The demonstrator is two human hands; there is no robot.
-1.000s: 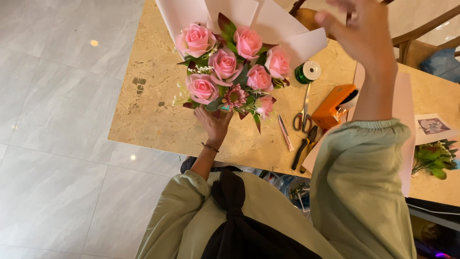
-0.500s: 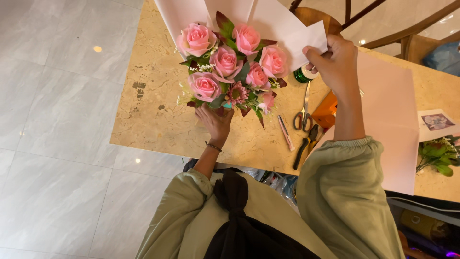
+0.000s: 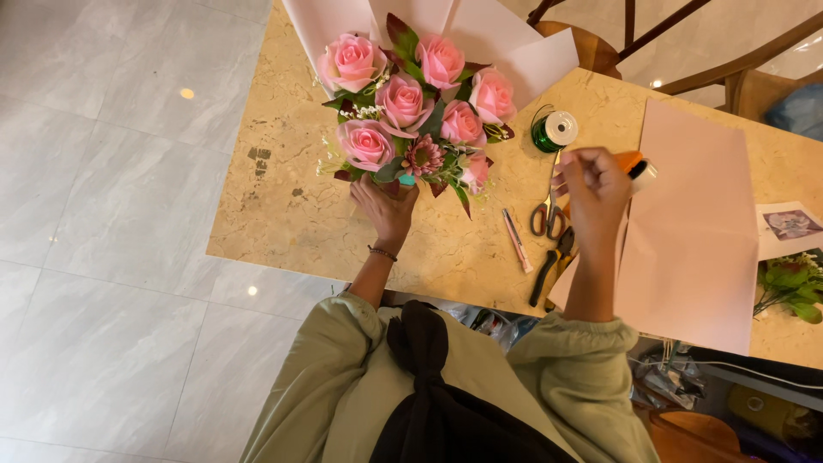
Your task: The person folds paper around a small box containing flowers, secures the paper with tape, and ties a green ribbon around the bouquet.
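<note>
Item: bouquet of 7 pink roses, far left on table, stems gripped by left hand. Right hand curled over scissors; contents unclear. Risk: 1-handed grip may let stems slide apart.

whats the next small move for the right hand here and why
Probably lower the right hand onto the pink wrapping sheet and take its near edge. The left hand grips the rose bouquet upright at the stems, while the right hovers over the scissors and the orange tool, seemingly holding nothing.
</note>
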